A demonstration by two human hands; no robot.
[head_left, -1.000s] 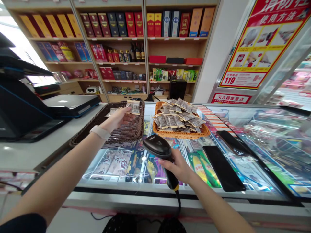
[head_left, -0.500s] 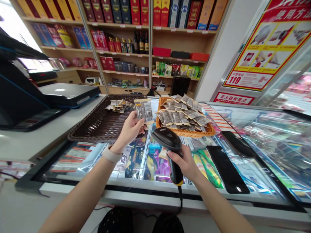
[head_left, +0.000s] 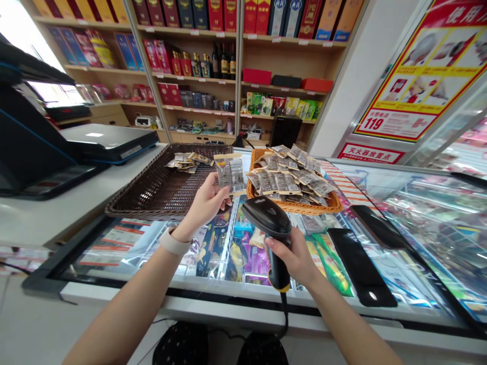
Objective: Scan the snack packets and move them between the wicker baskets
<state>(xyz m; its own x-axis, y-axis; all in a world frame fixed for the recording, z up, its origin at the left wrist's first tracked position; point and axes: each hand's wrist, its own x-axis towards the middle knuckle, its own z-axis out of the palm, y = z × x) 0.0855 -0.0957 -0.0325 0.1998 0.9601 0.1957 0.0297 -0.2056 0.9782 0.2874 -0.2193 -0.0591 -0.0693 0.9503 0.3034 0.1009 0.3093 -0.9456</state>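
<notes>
Between the thumb and fingers of my left hand (head_left: 208, 203) is a small clear snack packet (head_left: 230, 174) with tan ends, held upright. My right hand (head_left: 294, 256) grips the handle of a black barcode scanner (head_left: 267, 217), whose head points toward the packet with a gap between them. To the left lies a dark brown wicker basket (head_left: 133, 195), with several similar packets (head_left: 186, 161) in its far part. An orange wicker basket (head_left: 312, 207) on the right is heaped with more of these packets (head_left: 281, 180).
Both baskets rest on a glass-topped freezer (head_left: 152, 284). A black phone-like slab (head_left: 361, 268) and a second dark slab (head_left: 376, 225) lie at right. A weighing scale (head_left: 110, 139) stands on the left counter. The scanner's cable (head_left: 284, 314) hangs over the front edge.
The view has shifted slightly. Both hands keep their holds on the packet and the scanner, and the baskets look the same.
</notes>
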